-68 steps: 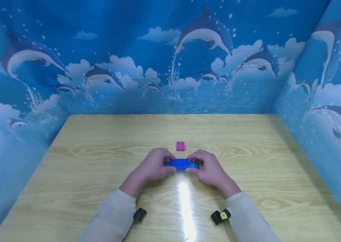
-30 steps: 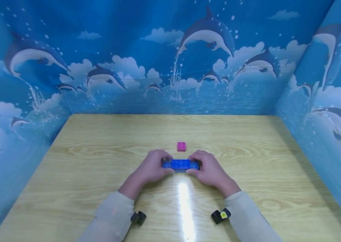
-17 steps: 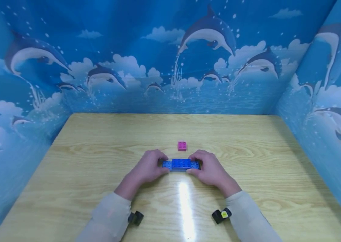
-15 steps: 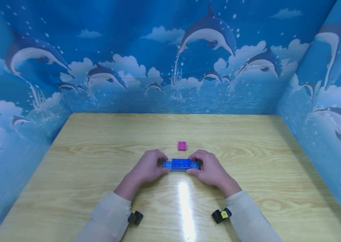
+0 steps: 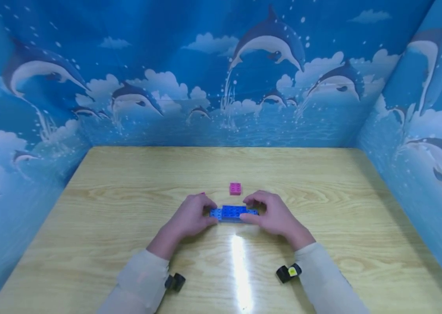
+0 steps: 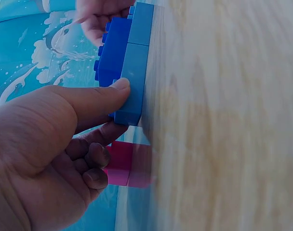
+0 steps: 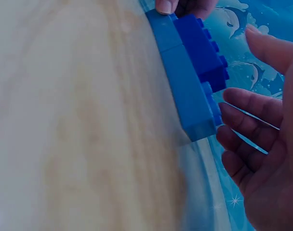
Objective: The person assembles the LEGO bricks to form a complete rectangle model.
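dolphin backdrop [image 5: 205, 78] borders the wood-grain table [image 5: 134, 174] under blue bricks [image 5: 232, 211].

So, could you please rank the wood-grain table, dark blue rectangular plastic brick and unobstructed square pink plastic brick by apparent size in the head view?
Largest: wood-grain table
Next: dark blue brick
Smallest: pink brick

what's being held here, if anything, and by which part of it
The left hand pinches the lower left blue brick by its outer end, thumb on its near side. The right hand holds nothing.
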Demonstrator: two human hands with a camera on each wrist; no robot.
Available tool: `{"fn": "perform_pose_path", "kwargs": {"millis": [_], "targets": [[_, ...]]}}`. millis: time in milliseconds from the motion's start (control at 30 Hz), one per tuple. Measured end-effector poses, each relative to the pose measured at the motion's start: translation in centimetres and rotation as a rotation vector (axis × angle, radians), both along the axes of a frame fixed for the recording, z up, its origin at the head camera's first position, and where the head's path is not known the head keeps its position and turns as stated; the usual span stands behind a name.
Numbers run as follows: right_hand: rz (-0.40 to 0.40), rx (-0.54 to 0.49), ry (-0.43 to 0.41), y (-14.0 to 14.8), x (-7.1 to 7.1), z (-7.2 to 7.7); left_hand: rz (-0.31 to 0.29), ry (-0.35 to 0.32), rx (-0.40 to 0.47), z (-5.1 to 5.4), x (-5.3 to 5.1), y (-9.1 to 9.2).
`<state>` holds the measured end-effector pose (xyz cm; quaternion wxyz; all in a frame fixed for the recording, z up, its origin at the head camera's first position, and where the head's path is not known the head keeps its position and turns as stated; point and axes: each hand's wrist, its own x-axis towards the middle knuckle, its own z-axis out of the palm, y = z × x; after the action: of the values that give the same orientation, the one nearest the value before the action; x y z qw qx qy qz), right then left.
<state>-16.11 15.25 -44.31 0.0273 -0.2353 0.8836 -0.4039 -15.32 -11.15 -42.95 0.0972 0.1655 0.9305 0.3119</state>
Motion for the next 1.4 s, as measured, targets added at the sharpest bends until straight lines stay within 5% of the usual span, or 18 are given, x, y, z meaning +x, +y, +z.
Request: {"fn": "perform_pose_path", "kwargs": {"millis": [167,667,1400], "targets": [[-0.044,-0.066,0.037,0.1,-1.2,0.8,0.009,-0.001,0.006,-0.1,0.0,-0.1],[-0.143,0.025,0.005,-1.2,-4.4,0.4,0.022,0.008,0.051,-0.6,0.1,-0.1],[-0.142,0.092,-0.053,-2.4,-5.8,-0.9,0.010,-0.013,0.077,-0.9,0.1,-0.3]]}}
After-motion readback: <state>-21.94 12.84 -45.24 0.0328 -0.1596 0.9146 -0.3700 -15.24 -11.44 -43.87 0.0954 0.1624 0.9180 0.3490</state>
